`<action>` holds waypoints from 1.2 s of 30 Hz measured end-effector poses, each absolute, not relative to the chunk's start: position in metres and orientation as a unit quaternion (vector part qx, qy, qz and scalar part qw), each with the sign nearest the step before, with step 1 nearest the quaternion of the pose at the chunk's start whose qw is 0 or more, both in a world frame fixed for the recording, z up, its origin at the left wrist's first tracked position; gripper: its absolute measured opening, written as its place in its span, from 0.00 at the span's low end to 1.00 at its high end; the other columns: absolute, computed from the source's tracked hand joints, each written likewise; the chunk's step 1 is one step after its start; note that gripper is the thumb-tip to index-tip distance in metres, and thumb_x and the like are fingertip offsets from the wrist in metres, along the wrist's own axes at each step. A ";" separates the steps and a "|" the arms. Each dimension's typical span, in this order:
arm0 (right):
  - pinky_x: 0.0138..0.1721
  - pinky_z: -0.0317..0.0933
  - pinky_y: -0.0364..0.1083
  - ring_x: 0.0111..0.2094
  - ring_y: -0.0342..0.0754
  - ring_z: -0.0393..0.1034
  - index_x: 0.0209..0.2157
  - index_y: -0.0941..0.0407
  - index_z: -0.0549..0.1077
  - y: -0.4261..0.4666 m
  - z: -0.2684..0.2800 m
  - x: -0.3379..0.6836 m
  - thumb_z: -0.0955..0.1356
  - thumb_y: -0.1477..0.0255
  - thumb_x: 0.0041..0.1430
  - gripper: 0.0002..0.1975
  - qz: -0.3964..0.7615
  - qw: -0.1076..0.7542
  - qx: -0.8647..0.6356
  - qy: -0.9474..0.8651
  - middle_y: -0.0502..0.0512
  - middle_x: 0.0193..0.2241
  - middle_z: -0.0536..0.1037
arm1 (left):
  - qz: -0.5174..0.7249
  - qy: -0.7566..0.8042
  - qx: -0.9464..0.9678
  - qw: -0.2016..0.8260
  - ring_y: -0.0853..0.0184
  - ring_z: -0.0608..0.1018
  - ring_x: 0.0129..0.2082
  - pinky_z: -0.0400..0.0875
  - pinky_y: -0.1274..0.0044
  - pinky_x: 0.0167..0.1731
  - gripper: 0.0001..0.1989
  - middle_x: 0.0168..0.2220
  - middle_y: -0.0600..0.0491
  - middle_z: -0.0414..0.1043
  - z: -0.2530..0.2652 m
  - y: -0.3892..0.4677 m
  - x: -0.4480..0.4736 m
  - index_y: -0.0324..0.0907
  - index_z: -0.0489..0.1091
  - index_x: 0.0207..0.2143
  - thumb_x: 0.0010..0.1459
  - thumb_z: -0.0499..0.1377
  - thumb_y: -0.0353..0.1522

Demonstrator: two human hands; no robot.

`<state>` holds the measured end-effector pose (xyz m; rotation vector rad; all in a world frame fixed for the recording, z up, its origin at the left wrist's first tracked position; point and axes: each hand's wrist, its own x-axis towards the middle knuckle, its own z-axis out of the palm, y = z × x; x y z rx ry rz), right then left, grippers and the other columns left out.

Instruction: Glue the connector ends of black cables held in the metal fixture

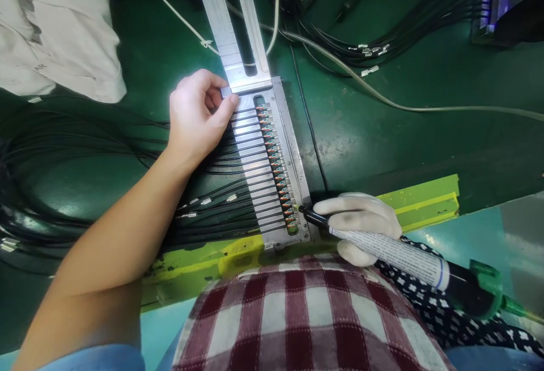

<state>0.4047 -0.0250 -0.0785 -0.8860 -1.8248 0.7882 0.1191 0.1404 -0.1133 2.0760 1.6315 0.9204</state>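
Observation:
A flat metal wire fixture lies on the bench in front of me, its lid frame swung up at the far end. Black cables cross it side by side, their stripped copper ends sitting in a row of small metal terminals over a slot. My bare left hand pinches the fixture's far left corner, thumb on top by the first cable. In a white glove, my right hand is closed around a dispensing syringe with a printed label. The black nozzle points at terminals near the fixture's close end.
Bundled black cables spread over the left of the green bench. More cables with metal terminals run to a purple-lit device. White cloth lies far left. A grey cord crosses right; a yellow-green rail edges the bench.

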 end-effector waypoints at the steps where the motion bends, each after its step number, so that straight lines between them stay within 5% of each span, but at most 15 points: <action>1: 0.37 0.76 0.46 0.37 0.48 0.80 0.38 0.55 0.75 -0.025 -0.079 0.405 0.69 0.76 0.54 0.08 0.322 0.464 -0.361 -0.742 0.57 0.40 0.82 | 0.324 0.573 0.733 0.170 0.73 0.65 0.27 0.67 0.74 0.35 0.08 0.25 0.58 0.62 -0.113 0.140 0.119 0.40 0.70 0.34 0.54 0.63 0.33; 13: 0.31 0.73 0.48 0.36 0.49 0.79 0.43 0.56 0.75 -0.040 -0.085 0.410 0.68 0.76 0.56 0.12 0.322 0.485 -0.330 -0.743 0.58 0.42 0.82 | 0.321 0.564 0.744 0.158 0.74 0.65 0.26 0.67 0.75 0.34 0.07 0.25 0.59 0.62 -0.115 0.142 0.117 0.39 0.69 0.35 0.54 0.62 0.32; 36: 0.31 0.72 0.46 0.34 0.48 0.79 0.39 0.56 0.74 -0.040 -0.084 0.407 0.67 0.76 0.55 0.09 0.322 0.487 -0.334 -0.740 0.57 0.38 0.82 | 0.320 0.560 0.749 0.150 0.75 0.65 0.25 0.67 0.77 0.32 0.08 0.25 0.59 0.62 -0.116 0.143 0.117 0.38 0.70 0.35 0.53 0.62 0.33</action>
